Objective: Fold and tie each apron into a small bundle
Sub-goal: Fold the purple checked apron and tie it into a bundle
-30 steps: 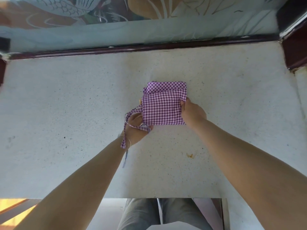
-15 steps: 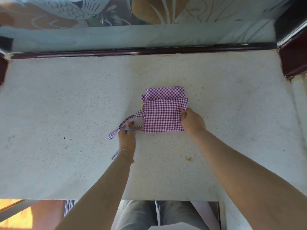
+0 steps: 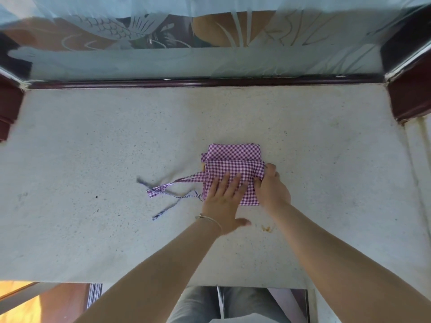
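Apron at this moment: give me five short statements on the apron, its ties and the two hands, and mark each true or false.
1. The left hand lies flat on the folded apron with straight fingers. True.
2. The ties are wound round the apron. False: they trail loose on the table to its left.
3. The right hand grips the apron's right edge. True.
4. The apron is plain blue. False: it is purple and white check.
5. The left hand holds a tie. False: it touches no tie, only the folded cloth.
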Demonstrator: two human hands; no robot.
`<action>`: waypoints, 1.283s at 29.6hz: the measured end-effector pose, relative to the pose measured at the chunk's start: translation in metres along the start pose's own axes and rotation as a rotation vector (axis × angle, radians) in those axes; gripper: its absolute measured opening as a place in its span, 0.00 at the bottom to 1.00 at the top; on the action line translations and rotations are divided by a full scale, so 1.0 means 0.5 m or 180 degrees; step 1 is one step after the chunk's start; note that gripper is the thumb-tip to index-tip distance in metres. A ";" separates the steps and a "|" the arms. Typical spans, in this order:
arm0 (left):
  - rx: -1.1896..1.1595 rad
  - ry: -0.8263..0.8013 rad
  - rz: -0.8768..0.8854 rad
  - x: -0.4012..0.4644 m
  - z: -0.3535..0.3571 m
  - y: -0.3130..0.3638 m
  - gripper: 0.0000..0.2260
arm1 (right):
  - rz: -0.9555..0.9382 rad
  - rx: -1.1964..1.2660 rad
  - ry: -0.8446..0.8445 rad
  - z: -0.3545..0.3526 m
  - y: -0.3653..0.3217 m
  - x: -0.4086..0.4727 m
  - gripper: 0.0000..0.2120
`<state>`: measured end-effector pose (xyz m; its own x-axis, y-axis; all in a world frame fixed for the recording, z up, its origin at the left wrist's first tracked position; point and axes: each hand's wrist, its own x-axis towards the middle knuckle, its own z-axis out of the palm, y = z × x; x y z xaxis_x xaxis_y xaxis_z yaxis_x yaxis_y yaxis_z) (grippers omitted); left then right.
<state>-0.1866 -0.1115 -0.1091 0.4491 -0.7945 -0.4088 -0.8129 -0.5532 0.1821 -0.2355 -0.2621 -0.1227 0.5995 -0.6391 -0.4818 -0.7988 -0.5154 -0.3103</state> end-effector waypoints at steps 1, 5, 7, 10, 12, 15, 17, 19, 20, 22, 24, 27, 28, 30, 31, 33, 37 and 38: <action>0.0119 -0.0256 -0.0016 0.008 0.011 0.004 0.44 | -0.0219 -0.0153 0.0211 -0.002 0.005 -0.005 0.24; 0.0042 0.0013 -0.0044 0.020 0.021 -0.015 0.34 | -0.2098 -0.0997 0.0801 0.010 0.040 -0.027 0.29; -0.0080 0.0165 0.0064 0.024 0.016 -0.028 0.33 | -0.2542 -0.1398 0.0386 0.022 0.057 -0.033 0.39; -0.0543 0.0387 0.0171 0.028 0.003 -0.038 0.32 | -0.2343 -0.1632 -0.0011 0.024 0.046 -0.031 0.46; -0.0734 0.0637 0.0139 0.020 -0.009 -0.044 0.29 | -0.2193 -0.1615 0.0040 0.017 0.022 -0.025 0.44; -0.0890 0.1644 -0.0087 -0.018 -0.008 -0.033 0.21 | -0.2010 -0.1529 0.0087 -0.004 -0.025 -0.021 0.38; -0.1571 0.1895 -0.0729 -0.051 -0.007 -0.007 0.14 | -0.1937 -0.1463 -0.0049 -0.019 -0.047 -0.020 0.30; -0.3297 0.1361 -0.1760 -0.060 -0.034 0.019 0.13 | -0.1898 -0.1174 -0.0122 -0.051 -0.074 -0.023 0.22; -0.4177 0.0855 -0.2100 -0.055 -0.048 0.025 0.17 | -0.1821 -0.0961 -0.0229 -0.065 -0.085 -0.027 0.18; -0.5347 0.0377 -0.2229 -0.038 -0.068 0.021 0.27 | -0.1567 -0.0489 -0.0753 -0.089 -0.107 -0.035 0.17; -0.6147 0.0409 -0.2246 -0.027 -0.089 0.003 0.32 | -0.1143 0.0393 -0.1499 -0.106 -0.121 -0.045 0.18; -0.6306 0.0454 -0.2341 -0.045 -0.114 -0.025 0.39 | -0.0629 0.1592 -0.2149 -0.127 -0.129 -0.070 0.18; -0.6266 0.0442 -0.2354 -0.055 -0.118 -0.032 0.41 | -0.0500 0.1909 -0.2278 -0.129 -0.123 -0.076 0.17; -0.6278 0.0449 -0.2288 -0.081 -0.124 -0.047 0.41 | -0.0305 0.2397 -0.2406 -0.130 -0.117 -0.094 0.15; -0.6298 0.0438 -0.2228 -0.092 -0.126 -0.053 0.40 | -0.0208 0.2554 -0.2429 -0.128 -0.114 -0.102 0.16; -0.6327 0.0425 -0.2141 -0.110 -0.139 -0.059 0.38 | -0.0072 0.2753 -0.2417 -0.122 -0.117 -0.117 0.19; -0.6076 0.0385 -0.1988 -0.132 -0.170 -0.074 0.49 | -0.0147 0.2751 -0.2338 -0.120 -0.142 -0.142 0.19; -0.5977 0.0430 -0.1964 -0.140 -0.183 -0.080 0.54 | -0.0284 0.2654 -0.2316 -0.124 -0.154 -0.149 0.22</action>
<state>-0.1516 -0.0566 -0.0062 0.5609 -0.3858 -0.7325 0.7399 -0.1633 0.6526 -0.2155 -0.2103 -0.0123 0.7025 0.0099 -0.7116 -0.7016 0.1774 -0.6901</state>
